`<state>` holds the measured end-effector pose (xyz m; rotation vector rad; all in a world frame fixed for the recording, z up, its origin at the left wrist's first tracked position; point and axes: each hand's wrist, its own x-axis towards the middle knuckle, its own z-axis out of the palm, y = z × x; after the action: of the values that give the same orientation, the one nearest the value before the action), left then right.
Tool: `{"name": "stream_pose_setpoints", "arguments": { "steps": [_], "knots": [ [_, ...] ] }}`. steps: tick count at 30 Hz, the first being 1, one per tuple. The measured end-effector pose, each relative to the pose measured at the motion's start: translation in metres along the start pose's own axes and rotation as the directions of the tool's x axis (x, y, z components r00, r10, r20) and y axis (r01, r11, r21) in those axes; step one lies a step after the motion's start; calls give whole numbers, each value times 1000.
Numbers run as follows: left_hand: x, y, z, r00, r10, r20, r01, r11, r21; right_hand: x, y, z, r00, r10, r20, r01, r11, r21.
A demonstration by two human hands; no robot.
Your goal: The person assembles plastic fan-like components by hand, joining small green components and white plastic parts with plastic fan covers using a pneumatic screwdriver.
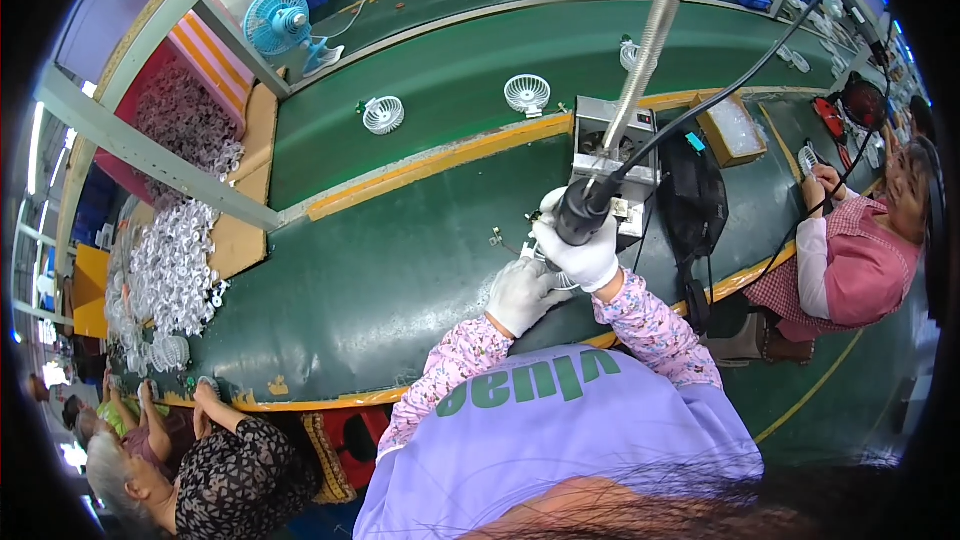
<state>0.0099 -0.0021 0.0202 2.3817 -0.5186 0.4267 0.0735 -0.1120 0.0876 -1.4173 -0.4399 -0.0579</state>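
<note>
My right hand (pixel 588 262), in a white glove, is closed round a black electric screwdriver (pixel 580 216) that hangs from a coiled hose. Below the tool sits a white fan cage (pixel 566 283), mostly covered by my hands. My left hand (pixel 522 298), gloved as well, holds that cage from its left side, fingers bent against it. The driver's tip is hidden behind my right hand. Just left of the gloves, a small part with wires (pixel 496 237) lies on the green bench. A metal screw-feeder box (pixel 592 130) stands right beyond my hands.
A black bag (pixel 694 205) and a cardboard box (pixel 732 130) are right of the feeder. White fan cages (pixel 527 94) lie on the green conveyor (pixel 450 75) beyond. Clear plastic parts (pixel 172 265) heap at the left. Co-workers sit on both sides; a black cable crosses at right.
</note>
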Motion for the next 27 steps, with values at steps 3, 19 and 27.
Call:
{"name": "stream_pose_setpoints", "arguments": {
  "steps": [3, 19, 27],
  "knots": [
    [-2, -3, 3, 1000, 11, -13, -11, 1000, 20, 0, 2, 0, 999, 13, 30, -12, 999, -41],
    [11, -41, -43, 733, -311, -605, 457, 884, 99, 31, -35, -49, 956, -199, -216, 213, 976, 46],
    [-8, -7, -3, 989, -8, 150, 7, 1000, 7, 21, -21, -40, 974, -184, -135, 176, 982, -71]
  ]
}}
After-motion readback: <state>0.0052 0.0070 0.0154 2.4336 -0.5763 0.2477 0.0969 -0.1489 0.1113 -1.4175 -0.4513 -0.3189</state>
